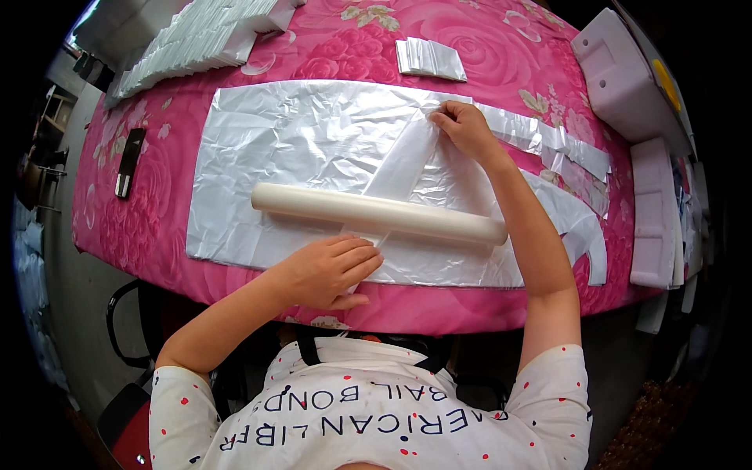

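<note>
Cylinder (376,211) across silvery sheet (282,133), right fingers (448,117) pinching pale strip (401,164)

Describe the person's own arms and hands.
The left hand and right hand are ungloved. Both forearms are bare, with no watch or bracelet showing. The short sleeves are white, scattered with small red spots.

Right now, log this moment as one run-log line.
left hand: open, near side of white roll | right hand: pinching far end of pale strip | white roll: across pale strip, over silvery sheet
</note>
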Demonstrator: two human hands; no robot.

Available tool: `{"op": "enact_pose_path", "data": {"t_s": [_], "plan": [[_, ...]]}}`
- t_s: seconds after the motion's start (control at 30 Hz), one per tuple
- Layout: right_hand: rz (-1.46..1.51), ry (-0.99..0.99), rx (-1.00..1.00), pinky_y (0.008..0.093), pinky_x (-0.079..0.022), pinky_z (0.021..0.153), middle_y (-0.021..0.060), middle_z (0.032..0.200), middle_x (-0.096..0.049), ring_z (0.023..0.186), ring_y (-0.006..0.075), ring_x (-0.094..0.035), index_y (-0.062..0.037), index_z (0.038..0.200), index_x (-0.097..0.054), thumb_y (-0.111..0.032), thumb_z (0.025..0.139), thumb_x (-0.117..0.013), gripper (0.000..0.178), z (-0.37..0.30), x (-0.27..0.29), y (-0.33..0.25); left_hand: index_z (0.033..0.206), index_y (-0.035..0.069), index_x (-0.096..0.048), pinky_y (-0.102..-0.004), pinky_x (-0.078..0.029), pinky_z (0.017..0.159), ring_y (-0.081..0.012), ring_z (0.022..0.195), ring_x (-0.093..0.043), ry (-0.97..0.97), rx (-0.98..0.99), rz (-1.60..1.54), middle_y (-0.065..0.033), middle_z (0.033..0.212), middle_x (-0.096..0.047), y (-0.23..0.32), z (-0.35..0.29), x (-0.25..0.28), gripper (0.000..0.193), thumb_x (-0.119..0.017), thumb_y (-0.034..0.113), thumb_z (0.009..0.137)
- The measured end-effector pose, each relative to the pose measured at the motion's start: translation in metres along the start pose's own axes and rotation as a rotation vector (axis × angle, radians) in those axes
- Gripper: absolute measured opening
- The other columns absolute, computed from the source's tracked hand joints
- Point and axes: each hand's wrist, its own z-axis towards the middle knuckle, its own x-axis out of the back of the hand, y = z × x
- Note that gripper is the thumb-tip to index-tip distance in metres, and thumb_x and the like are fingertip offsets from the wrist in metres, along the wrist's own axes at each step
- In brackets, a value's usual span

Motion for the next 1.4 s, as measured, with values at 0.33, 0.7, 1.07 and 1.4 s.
{"op": "enact_pose_path", "data": {"t_s": [0.33, 0.7, 1.07, 1.4], "plan": [[-0.087, 0.204, 0.033, 0.0354, -0.047, 0.082, 0.0179, 0.109, -0.059, 0.096, 0.0267, -0.059, -0.0021, 0.114, -0.055, -0.03, 0.086, -0.06, 0.04, -0.033, -0.009, -0.032, 0.135, -0.006, -0.031, -0.041, -0.018, 0.109, -0.0298, 0.135, -0.025, -0.088, 0.175, 0.114, -0.0197, 0.144, -0.027, 0.031, -0.005, -0.033, 0.088, -0.041, 0.063, 0.08], [-0.547, 0.203, 0.466, 0.0393, -0.044, 0.084, 0.0122, 0.106, -0.058, 0.096, 0.0304, -0.055, -0.0098, 0.117, -0.057, -0.006, 0.073, -0.063, 0.044, -0.145, -0.03, -0.031, 0.134, -0.005, -0.033, -0.0437, -0.014, 0.11, -0.0319, 0.136, -0.022, -0.034, 0.247, 0.129, -0.0208, 0.144, -0.027, 0.062, -0.006, -0.056, 0.088, -0.04, 0.065, 0.08], [-0.279, 0.142, 0.278, 0.0358, -0.042, 0.088, 0.0102, 0.108, -0.06, 0.097, 0.0291, -0.054, -0.0088, 0.117, -0.057, -0.002, 0.073, -0.064, 0.045, -0.175, 0.003, -0.029, 0.134, -0.003, -0.033, -0.0438, -0.014, 0.11, -0.0307, 0.136, -0.023, -0.08, 0.12, 0.081, -0.019, 0.144, -0.028, 0.042, -0.011, -0.045, 0.083, -0.052, 0.056, 0.079], [-0.502, 0.125, 0.515, 0.0376, -0.041, 0.088, 0.0054, 0.112, -0.059, 0.1, 0.0266, -0.053, -0.0132, 0.116, -0.059, -0.001, 0.069, -0.063, 0.048, -0.138, -0.04, -0.038, 0.136, 0.004, -0.035, -0.0442, -0.016, 0.109, -0.0306, 0.136, -0.023, -0.061, 0.231, 0.153, -0.018, 0.144, -0.028, 0.066, -0.009, -0.059, 0.076, -0.053, 0.05, 0.078]]}}
